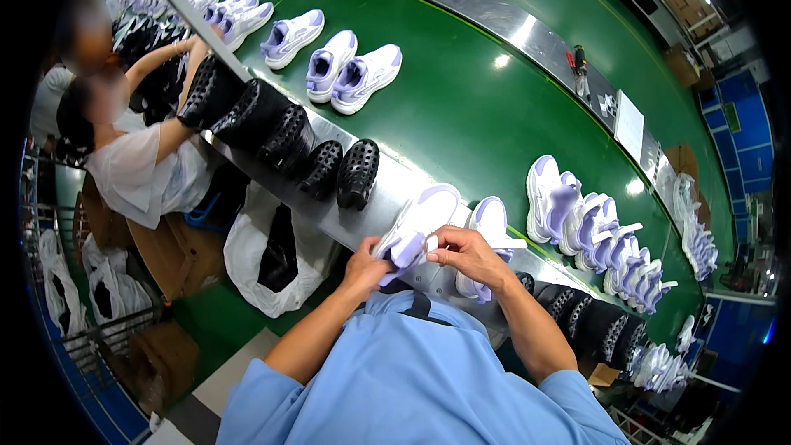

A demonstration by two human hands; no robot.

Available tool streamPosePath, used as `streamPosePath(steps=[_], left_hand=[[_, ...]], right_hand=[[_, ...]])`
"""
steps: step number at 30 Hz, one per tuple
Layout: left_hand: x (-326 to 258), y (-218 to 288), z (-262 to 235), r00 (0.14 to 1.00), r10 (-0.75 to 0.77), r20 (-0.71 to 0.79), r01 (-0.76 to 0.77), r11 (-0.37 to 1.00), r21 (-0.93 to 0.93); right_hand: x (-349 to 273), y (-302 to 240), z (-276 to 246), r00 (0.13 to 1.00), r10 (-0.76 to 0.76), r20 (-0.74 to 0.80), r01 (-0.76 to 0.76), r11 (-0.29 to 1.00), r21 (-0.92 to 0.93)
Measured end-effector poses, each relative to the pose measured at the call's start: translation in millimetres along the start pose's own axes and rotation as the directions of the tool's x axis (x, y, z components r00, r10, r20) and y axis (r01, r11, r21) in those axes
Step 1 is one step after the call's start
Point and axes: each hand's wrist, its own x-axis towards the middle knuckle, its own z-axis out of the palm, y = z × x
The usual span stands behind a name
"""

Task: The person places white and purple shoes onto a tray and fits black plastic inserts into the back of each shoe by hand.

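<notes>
At six o'clock, on the steel ledge beside the green belt [461,107]: white-and-lilac sneaker [416,222] in both hands.

Left hand [368,261] is wrapped round its heel end, right hand [465,253] pinches the tongue area shut-fingered. Black clogs [342,169] sit at ten o'clock, a second sneaker [488,235] just at three, more pairs [601,235] further right.

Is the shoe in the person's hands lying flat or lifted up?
Lifted: both hands, left hand and right hand, hold the white and purple shoe tilted above the metal ledge.
</notes>
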Motion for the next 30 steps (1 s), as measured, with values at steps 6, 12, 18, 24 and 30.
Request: streamPosePath(steps=[6,12,18,24,30], left_hand=[[-23,-14,-34,0.872,0.475,-0.121,-0.379,0.81,0.446],[-32,-21,-48,0.723,0.689,-0.054,-0.573,0.64,0.512],[-42,-12,-56,0.65,0.758,0.043,-0.651,0.527,0.546],[-49,0,-61,0.612,0.781,0.123,-0.688,0.449,0.57],[-52,6,-61,0.616,0.771,0.162,-0.697,0.438,0.568]], right_hand=[[-12,-7,26,0.996,0.036,0.082,-0.046,0.991,0.123],[-9,-24,45,0.995,0.031,0.1,-0.031,1.0,0.001],[0,-21,54,0.993,0.087,0.081,-0.076,0.988,-0.138],[8,-22,62,0.99,0.044,0.135,-0.016,0.98,-0.196],[20,-26,62,0.978,0.089,0.187,-0.02,0.94,-0.342]])
